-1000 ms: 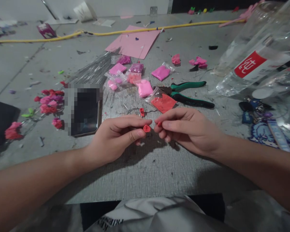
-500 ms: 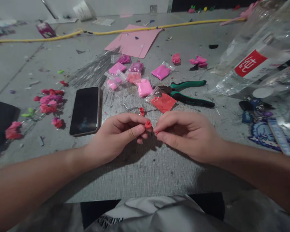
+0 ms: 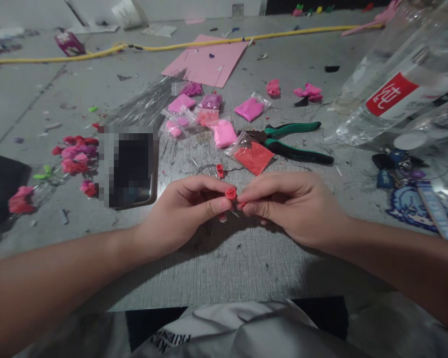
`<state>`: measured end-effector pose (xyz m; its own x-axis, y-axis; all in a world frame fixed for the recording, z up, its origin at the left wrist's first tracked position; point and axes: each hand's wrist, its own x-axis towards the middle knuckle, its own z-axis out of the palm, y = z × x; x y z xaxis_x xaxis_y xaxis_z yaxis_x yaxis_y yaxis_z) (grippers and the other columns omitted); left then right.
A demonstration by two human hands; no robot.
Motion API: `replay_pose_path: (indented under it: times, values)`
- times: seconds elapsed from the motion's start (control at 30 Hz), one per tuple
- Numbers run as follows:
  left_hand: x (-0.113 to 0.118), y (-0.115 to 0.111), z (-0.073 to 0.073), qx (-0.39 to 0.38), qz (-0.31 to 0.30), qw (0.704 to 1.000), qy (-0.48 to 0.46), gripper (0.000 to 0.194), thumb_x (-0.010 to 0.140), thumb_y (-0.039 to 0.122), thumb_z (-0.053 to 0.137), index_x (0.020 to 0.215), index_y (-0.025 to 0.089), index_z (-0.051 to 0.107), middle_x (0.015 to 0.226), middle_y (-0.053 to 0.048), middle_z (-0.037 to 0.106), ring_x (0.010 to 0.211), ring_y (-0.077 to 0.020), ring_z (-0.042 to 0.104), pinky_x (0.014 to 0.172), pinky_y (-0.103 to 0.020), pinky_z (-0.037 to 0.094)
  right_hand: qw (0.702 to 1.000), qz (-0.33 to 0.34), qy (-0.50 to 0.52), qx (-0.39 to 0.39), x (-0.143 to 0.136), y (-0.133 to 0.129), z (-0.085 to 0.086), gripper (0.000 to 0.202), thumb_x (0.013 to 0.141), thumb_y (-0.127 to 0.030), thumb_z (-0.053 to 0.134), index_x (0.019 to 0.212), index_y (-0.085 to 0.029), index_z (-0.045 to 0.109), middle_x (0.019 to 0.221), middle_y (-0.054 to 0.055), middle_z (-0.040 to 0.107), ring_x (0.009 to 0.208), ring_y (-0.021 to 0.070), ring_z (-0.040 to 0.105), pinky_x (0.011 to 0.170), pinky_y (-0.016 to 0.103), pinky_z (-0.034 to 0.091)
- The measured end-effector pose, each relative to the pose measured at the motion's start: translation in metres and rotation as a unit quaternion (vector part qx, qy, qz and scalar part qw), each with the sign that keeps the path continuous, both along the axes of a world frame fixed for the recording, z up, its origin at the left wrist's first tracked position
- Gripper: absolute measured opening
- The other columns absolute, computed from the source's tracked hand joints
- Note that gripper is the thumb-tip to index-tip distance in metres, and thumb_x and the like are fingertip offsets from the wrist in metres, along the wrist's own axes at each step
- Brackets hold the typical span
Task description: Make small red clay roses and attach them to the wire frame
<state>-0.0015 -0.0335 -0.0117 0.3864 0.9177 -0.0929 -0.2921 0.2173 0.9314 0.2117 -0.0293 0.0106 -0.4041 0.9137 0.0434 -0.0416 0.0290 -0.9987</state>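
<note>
Between the thumb and fingers of my left hand [image 3: 188, 206] is a small red clay rose [image 3: 230, 193], its petals facing up. My right hand [image 3: 283, 206] pinches a bit of red clay [image 3: 242, 204] close beside the rose; the fingers hide most of it. A thin wire end shows just under the rose. Beyond my fingertips a second small red clay flower [image 3: 220, 170] sits on a twisted wire [image 3: 205, 168] on the table. An opened bag of red clay [image 3: 254, 156] lies behind my right hand.
Green-handled pliers [image 3: 294, 144] lie behind the red bag. Several bags of pink clay [image 3: 224, 133] and a bundle of wires [image 3: 145, 107] are farther back. On the left are a phone [image 3: 154, 184], partly pixelated, and finished clay flowers [image 3: 74, 156]. Plastic bottles [image 3: 381, 109] stand at right.
My right hand has come slightly closer to the rose, bringing its red clay almost against it. The rose now faces upward more, and a wire end shows beneath it.
</note>
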Motion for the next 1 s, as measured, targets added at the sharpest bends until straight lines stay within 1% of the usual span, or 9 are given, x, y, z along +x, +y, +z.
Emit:
replay_pose_path:
  times: [0.1, 0.23, 0.43, 0.53, 0.67, 0.8, 0.9, 1.0]
  values:
    - [0.0011, -0.0012, -0.0013, -0.001, 0.020, 1.000, 0.000, 0.013, 0.082, 0.018, 0.087, 0.091, 0.025, 0.084, 0.088, 0.000, 0.080, 0.075, -0.0079, 0.071, 0.071, -0.016, 0.060, 0.999, -0.017, 0.003, 0.035, -0.0017, -0.0004, 0.0017, 0.019, 0.078, -0.010, 0.084, 0.079, -0.029, 0.083, 0.079, -0.003, 0.078, 0.069, 0.0122, 0.071, 0.060, 0.025, 0.058]
    - [0.0017, -0.0009, -0.0026, 0.005, 0.027, 1.000, -0.005, 0.014, 0.081, 0.016, 0.087, 0.090, 0.027, 0.084, 0.091, 0.000, 0.081, 0.080, -0.0084, 0.073, 0.077, -0.017, 0.060, 0.998, -0.035, 0.007, 0.045, -0.0035, -0.0014, 0.0018, 0.020, 0.077, -0.009, 0.085, 0.078, -0.029, 0.082, 0.077, -0.002, 0.078, 0.072, 0.0145, 0.074, 0.064, 0.028, 0.061]
    - [0.0019, 0.0000, -0.0033, 0.011, 0.022, 1.000, -0.017, 0.014, 0.081, 0.016, 0.087, 0.090, 0.026, 0.084, 0.092, 0.001, 0.082, 0.083, -0.0083, 0.074, 0.080, -0.016, 0.060, 0.998, -0.040, 0.004, 0.044, -0.0049, -0.0020, -0.0019, 0.014, 0.080, -0.012, 0.084, 0.081, -0.026, 0.081, 0.074, -0.003, 0.077, 0.074, 0.0145, 0.076, 0.066, 0.027, 0.063]
    - [0.0015, 0.0001, -0.0035, 0.018, 0.022, 0.999, -0.013, 0.014, 0.082, 0.014, 0.086, 0.090, 0.025, 0.084, 0.093, 0.000, 0.081, 0.084, -0.0089, 0.074, 0.080, -0.017, 0.060, 0.998, -0.046, 0.008, 0.046, -0.0060, -0.0031, -0.0039, 0.012, 0.081, -0.012, 0.082, 0.083, -0.024, 0.081, 0.076, -0.002, 0.079, 0.075, 0.0145, 0.077, 0.065, 0.025, 0.064]
    - [0.0007, 0.0005, -0.0046, 0.022, 0.020, 0.999, -0.012, 0.015, 0.082, 0.013, 0.086, 0.091, 0.026, 0.084, 0.094, 0.000, 0.081, 0.085, -0.0096, 0.074, 0.082, -0.018, 0.061, 0.997, -0.056, 0.011, 0.048, -0.0082, -0.0050, -0.0051, 0.012, 0.081, -0.012, 0.082, 0.086, -0.024, 0.081, 0.082, -0.002, 0.080, 0.075, 0.0131, 0.077, 0.062, 0.022, 0.064]
    - [0.0014, 0.0008, -0.0046, 0.028, 0.029, 0.999, -0.008, 0.015, 0.080, 0.014, 0.087, 0.089, 0.026, 0.084, 0.094, -0.001, 0.081, 0.086, -0.0110, 0.074, 0.083, -0.020, 0.061, 0.997, -0.057, 0.015, 0.044, -0.0095, -0.0054, -0.0036, 0.013, 0.081, -0.011, 0.082, 0.085, -0.023, 0.081, 0.079, -0.003, 0.079, 0.073, 0.0118, 0.077, 0.061, 0.020, 0.063]
    - [0.0026, 0.0010, -0.0029, 0.037, 0.038, 0.999, -0.004, 0.015, 0.078, 0.014, 0.089, 0.087, 0.025, 0.084, 0.093, -0.001, 0.080, 0.085, -0.0118, 0.074, 0.081, -0.022, 0.061, 0.997, -0.058, 0.009, 0.047, -0.0092, -0.0057, -0.0034, 0.012, 0.082, -0.012, 0.082, 0.086, -0.023, 0.080, 0.080, -0.003, 0.080, 0.076, 0.0122, 0.077, 0.061, 0.019, 0.063]
    - [0.0038, 0.0014, -0.0008, 0.059, 0.033, 0.998, 0.001, 0.016, 0.077, 0.012, 0.088, 0.086, 0.023, 0.083, 0.091, -0.002, 0.079, 0.084, -0.0122, 0.073, 0.082, -0.023, 0.061, 0.996, -0.065, 0.002, 0.055, -0.0085, -0.0068, -0.0053, 0.011, 0.083, -0.013, 0.081, 0.088, -0.022, 0.080, 0.084, -0.002, 0.080, 0.080, 0.0131, 0.078, 0.063, 0.020, 0.063]
